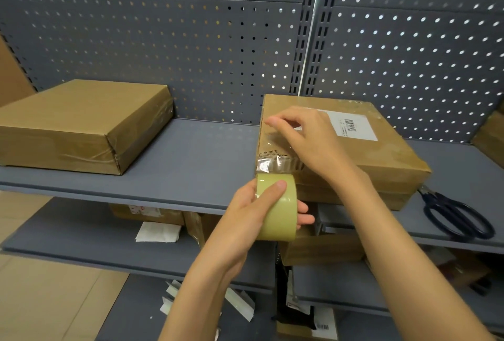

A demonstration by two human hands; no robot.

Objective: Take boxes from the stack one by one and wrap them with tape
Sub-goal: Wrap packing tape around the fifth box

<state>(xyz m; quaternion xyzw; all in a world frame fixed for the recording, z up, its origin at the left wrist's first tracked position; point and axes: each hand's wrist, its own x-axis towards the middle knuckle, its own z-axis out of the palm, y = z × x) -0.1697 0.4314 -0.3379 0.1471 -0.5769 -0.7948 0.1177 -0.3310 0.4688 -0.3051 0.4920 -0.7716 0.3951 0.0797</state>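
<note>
Box [354, 149] under right hand [308, 138]; left hand [253, 209] grips tape roll [275, 207].

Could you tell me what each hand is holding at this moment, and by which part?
The left hand grips the tape roll around its outer band. The right hand holds nothing; it presses flat on the labelled box.

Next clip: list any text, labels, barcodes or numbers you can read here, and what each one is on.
Nothing is legible.
White label on the box being taped: barcode and print, too small to read.
Label on a lower-shelf item: barcode, blurred.
Red marks on a lower box: unreadable.
</note>
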